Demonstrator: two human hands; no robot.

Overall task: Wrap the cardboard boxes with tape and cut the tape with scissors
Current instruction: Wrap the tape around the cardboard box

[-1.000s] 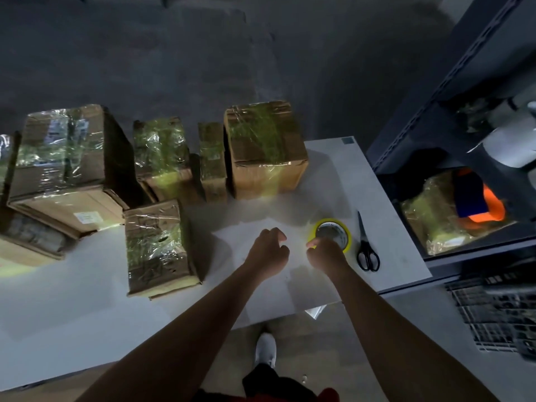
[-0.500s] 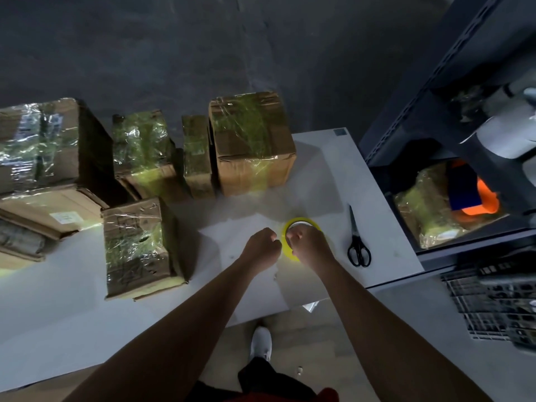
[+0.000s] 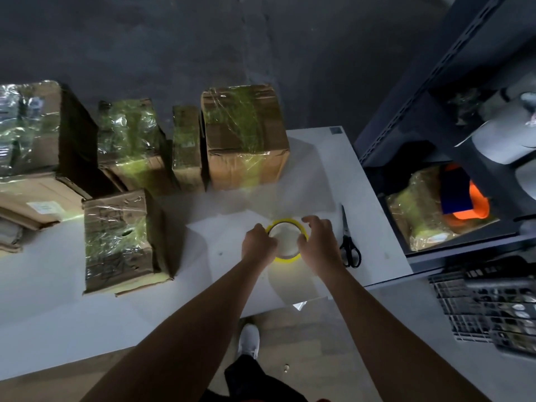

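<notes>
Tape roll (image 3: 287,258), one in count, is being held at the near part of the white table (image 3: 362,175): the left hand (image 3: 257,245) is curling onto its left rim and the right hand (image 3: 319,242) is cupping its right rim. By judgement it is handling as a light, stiff ring with slick, clingy film, best taken by the outer rim. Five film-wrapped cardboard boxes (image 3: 245,134) are standing behind and to the left, and one pair of scissors (image 3: 349,248) is lying just beside the right hand.
</notes>
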